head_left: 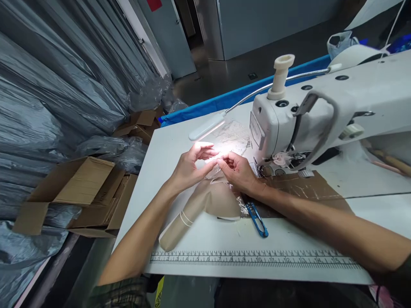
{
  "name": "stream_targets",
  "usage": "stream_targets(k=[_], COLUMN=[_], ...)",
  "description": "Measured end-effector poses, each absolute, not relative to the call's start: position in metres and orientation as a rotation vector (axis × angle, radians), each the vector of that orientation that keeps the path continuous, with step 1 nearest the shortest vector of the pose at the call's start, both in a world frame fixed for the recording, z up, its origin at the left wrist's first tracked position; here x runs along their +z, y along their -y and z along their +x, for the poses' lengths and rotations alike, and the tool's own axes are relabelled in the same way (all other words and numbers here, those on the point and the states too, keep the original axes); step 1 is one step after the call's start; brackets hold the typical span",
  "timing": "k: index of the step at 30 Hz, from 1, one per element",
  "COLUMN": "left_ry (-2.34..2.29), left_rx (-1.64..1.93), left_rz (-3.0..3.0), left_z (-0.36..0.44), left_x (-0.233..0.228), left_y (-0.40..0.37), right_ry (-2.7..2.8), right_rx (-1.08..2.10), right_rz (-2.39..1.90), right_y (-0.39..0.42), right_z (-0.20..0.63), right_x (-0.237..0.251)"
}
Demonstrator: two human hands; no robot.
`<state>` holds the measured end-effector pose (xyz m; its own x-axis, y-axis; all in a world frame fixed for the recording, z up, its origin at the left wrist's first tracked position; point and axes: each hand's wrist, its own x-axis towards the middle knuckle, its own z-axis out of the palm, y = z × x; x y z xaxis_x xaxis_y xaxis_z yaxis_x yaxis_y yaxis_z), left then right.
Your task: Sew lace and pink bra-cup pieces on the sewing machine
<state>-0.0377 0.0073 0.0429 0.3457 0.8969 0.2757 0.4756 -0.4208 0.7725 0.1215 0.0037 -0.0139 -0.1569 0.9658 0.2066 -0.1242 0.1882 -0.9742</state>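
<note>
Snips [257, 220] on table [199, 239], right of fabric [205, 201]

A printed ruler [253, 258] runs along the near edge of the surface [180, 141], numbers climbing from 1 up to about 15. The plate [257, 130] on the sewing machine [321, 115] is too blurred to read.

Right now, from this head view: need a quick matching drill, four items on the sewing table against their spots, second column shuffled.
Things:
1. blue thread snips
2. lamp head
3. printed ruler
4. beige fabric piece

Places:
A. along the table's near edge
B. lit, above both hands
C. under the left hand and right hand
D. beside the right wrist, on the table

Pairs: 1-D, 2-B, 3-A, 4-C
</note>
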Motion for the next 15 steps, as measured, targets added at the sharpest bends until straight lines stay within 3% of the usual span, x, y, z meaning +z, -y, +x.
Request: stream_targets(k=[15], left_ry=[-1.276], left_rx=[0.817], left_rz=[2.073], left_z=[-0.036], left_x=[0.043], left_y=[-0.020], right_ry=[1.670], right_rx=[1.064], right_rz=[-0.961], right_y=[-0.004], right_z=[0.130], right_x=[-0.020])
